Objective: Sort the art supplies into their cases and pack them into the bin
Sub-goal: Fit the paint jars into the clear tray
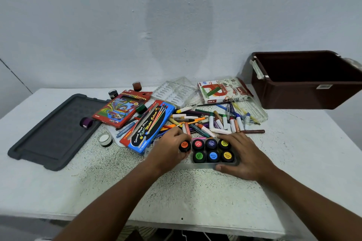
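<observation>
A clear paint-jar tray (203, 164) lies at mid-table with several black jars of poster paint in it. My left hand (168, 149) grips an orange-labelled jar (184, 146) at the tray's left end. My right hand (245, 157) holds the tray's right end, thumb on the front rim. Behind the tray lies a heap of loose crayons, pencils and markers (211, 123). A blue water-colour box (148, 127), a red colour-pencil box (120, 107), an oil-pastel box (212, 92) and a clear empty tray (174, 92) lie around the heap. The dark red bin (307, 80) stands open at the back right.
A grey lid (52, 131) lies flat on the left with a purple jar (86, 122) on it. Loose jars: white (104, 139), green (141, 108), black (113, 94), brown (137, 86). A clear plastic case (248, 107) lies beside the bin. The wall runs close behind the table.
</observation>
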